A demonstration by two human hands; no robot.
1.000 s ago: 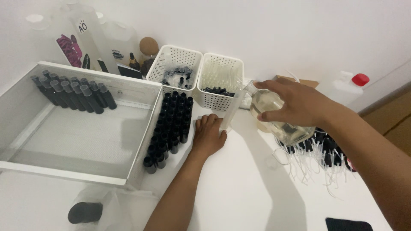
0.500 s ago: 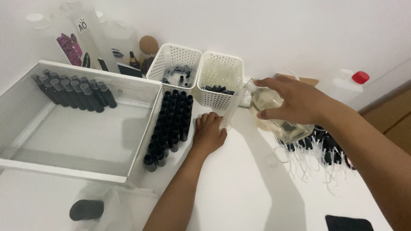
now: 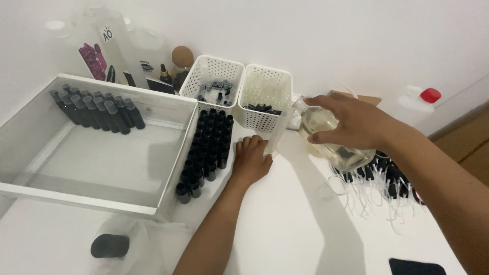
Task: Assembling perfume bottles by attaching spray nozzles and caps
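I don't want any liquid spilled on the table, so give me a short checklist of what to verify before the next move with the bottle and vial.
1. Right hand has a firm grip on the glass bottle: ok, fingers wrap its upper body.
2. Bottle tilted with its neck toward the clear vial: ok.
3. Left hand steadies the vial: ok, fingers at its base on the white table.
4. Bottle mouth lined up inside the vial opening: cannot tell, too small.
5. Liquid left in bottle: ok, pale yellow liquid shows.
6. Black vials clear of a spill: not ok, they stand right beside the left hand.
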